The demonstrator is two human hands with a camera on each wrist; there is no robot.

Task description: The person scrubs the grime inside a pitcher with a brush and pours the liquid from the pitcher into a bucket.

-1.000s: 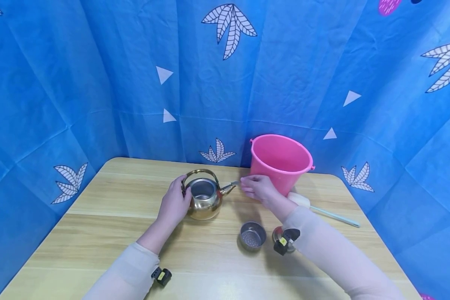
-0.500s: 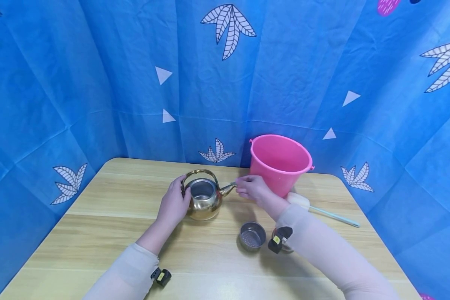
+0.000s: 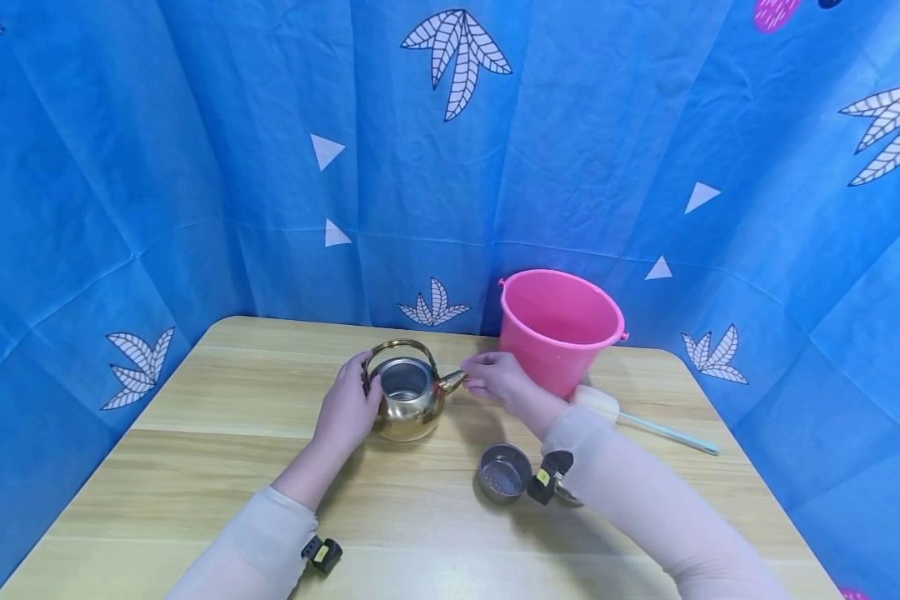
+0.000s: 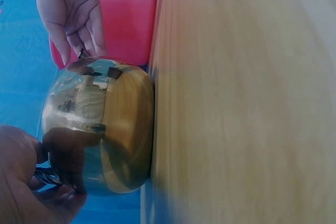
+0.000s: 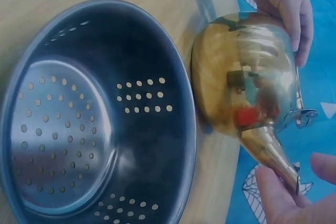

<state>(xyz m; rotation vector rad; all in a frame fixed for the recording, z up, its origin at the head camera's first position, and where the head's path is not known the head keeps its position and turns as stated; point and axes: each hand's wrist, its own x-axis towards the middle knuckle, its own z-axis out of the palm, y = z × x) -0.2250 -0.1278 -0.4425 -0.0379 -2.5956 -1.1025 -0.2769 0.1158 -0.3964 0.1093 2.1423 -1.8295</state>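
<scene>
A gold-coloured kettle (image 3: pixel 408 415) stands upright on the table, its lid off and steel inside showing. My left hand (image 3: pixel 351 400) grips its arched handle at the left side; in the left wrist view the fingers curl round the handle's base. At the right, my right hand (image 3: pixel 501 379) is at the tip of the spout (image 5: pixel 268 150), fingers fairly straight. One finger touches the spout while the thumb stands apart, beside a small metal flap (image 5: pixel 297 178) at the mouth. A perforated steel strainer (image 3: pixel 505 473) sits nearer me, under the right forearm's left side.
Behind the right hand stands a pink bucket (image 3: pixel 558 333) against the blue curtain (image 3: pixel 435 167). A white sponge brush (image 3: pixel 645 421) with a light blue handle lies to the right. A round metal piece (image 3: pixel 568 493) is mostly hidden under my right wrist.
My right hand has moved left, from just beyond the spout onto its tip. The flap that stuck out there is now hidden in the head view. Left hand and kettle have stayed put.
</scene>
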